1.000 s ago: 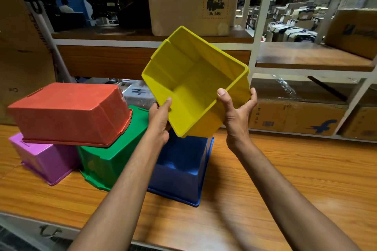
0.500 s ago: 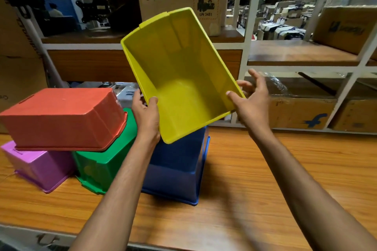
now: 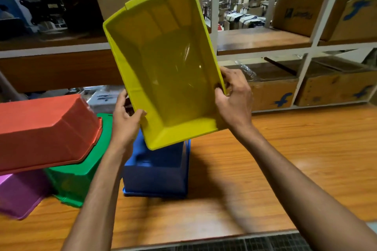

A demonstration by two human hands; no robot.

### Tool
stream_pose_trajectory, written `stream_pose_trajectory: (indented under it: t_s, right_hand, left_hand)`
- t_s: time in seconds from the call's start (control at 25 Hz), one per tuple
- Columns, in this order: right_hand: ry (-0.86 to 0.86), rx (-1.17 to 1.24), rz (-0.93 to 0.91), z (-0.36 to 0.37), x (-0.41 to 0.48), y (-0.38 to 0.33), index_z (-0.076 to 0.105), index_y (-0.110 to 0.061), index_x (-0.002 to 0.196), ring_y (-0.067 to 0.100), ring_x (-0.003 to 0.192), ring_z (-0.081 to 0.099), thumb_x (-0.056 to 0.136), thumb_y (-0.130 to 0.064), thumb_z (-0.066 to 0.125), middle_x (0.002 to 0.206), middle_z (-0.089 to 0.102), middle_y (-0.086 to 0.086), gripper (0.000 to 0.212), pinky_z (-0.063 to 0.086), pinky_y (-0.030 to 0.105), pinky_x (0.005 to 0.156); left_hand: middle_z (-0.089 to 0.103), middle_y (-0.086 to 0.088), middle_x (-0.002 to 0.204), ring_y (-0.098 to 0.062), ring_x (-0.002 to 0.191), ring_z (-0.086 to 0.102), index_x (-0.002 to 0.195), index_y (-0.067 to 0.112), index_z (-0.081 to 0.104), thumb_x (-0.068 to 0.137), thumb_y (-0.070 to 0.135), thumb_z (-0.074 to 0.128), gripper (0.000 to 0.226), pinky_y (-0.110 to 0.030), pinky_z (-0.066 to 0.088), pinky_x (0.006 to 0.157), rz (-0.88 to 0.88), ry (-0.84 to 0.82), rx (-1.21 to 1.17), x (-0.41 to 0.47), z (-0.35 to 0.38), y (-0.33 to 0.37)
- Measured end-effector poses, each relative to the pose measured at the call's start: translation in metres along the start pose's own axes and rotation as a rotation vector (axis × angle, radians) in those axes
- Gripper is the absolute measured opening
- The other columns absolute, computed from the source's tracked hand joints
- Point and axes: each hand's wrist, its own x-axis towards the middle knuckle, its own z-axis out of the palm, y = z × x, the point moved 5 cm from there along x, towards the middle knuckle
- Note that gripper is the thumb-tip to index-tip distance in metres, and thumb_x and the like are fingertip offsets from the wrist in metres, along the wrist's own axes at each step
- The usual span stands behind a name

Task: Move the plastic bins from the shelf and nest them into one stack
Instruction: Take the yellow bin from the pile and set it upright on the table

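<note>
I hold a yellow bin in the air with its open side facing me, tilted up on end. My left hand grips its left rim and my right hand grips its right rim. Below it a blue bin rests upside down on the wooden table. To the left, a red bin lies upside down on top of a green bin and a purple bin, both also inverted.
White metal shelving stands behind the table with cardboard boxes on its levels. A box marked PICO sits on the upper shelf. The table's front edge runs along the bottom.
The yellow bin has turned more upright and nearer to me. My right hand, open beside it half a second ago, now grips its right rim. The view shifted left.
</note>
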Motion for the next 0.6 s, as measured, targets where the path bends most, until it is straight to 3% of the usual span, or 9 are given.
stream_pose_trajectory:
  t_s: [0.16,0.24,0.32,0.4,0.48,0.6]
  right_hand:
    - [-0.012,0.116,0.213,-0.031,-0.009,0.021,0.071,-0.032,0.122,0.011,0.094,0.065,0.089,-0.021,0.07,0.111,0.067,-0.006,0.035,0.056,0.034,0.086]
    - [-0.023,0.214,0.355,-0.054,-0.018,0.031,0.072,-0.033,0.115,0.012,0.094,0.071,0.087,-0.019,0.073,0.107,0.074,-0.006,0.031,0.059,0.035,0.086]
    - [-0.029,0.287,0.497,-0.081,-0.028,0.041,0.076,-0.027,0.102,0.007,0.084,0.073,0.089,-0.014,0.075,0.093,0.078,-0.009,0.019,0.06,0.028,0.077]
    - [-0.036,0.319,0.661,-0.109,-0.042,0.057,0.074,-0.025,0.089,-0.002,0.064,0.069,0.092,-0.013,0.073,0.069,0.075,-0.016,0.012,0.057,0.019,0.062]
    - [-0.068,0.271,0.804,-0.138,-0.059,0.075,0.074,-0.02,0.089,-0.004,0.051,0.064,0.093,-0.016,0.073,0.058,0.071,-0.015,0.006,0.053,0.016,0.052]
    - [-0.056,0.221,1.019,-0.184,-0.092,0.101,0.074,-0.012,0.095,0.013,0.06,0.066,0.095,-0.022,0.07,0.079,0.072,0.004,0.011,0.054,0.026,0.062]
  left_hand:
    - [0.07,0.004,0.127,-0.008,0.111,0.067,0.139,0.027,0.06,0.093,-0.007,0.061,0.057,-0.027,0.059,0.089,0.001,-0.065,-0.052,-0.01,0.02,0.022]
    - [0.072,0.004,0.121,-0.004,0.097,0.069,0.134,0.026,0.064,0.091,-0.007,0.06,0.054,-0.019,0.057,0.078,-0.011,-0.111,-0.083,-0.016,0.039,0.032]
    - [0.073,0.001,0.105,-0.006,0.082,0.067,0.123,0.024,0.07,0.09,-0.004,0.061,0.043,-0.02,0.056,0.07,-0.066,-0.16,-0.101,-0.019,0.062,0.037]
    - [0.077,0.002,0.094,-0.009,0.077,0.069,0.11,0.021,0.075,0.092,0.002,0.062,0.029,-0.024,0.056,0.068,-0.15,-0.232,-0.094,-0.025,0.087,0.035]
    - [0.077,0.001,0.086,-0.015,0.078,0.069,0.095,0.019,0.077,0.092,0.006,0.064,0.019,-0.028,0.055,0.071,-0.23,-0.305,-0.076,-0.038,0.113,0.029]
    - [0.076,-0.003,0.082,-0.017,0.074,0.068,0.091,0.014,0.077,0.093,0.015,0.067,0.01,-0.028,0.053,0.069,-0.34,-0.43,-0.061,-0.071,0.152,0.018]
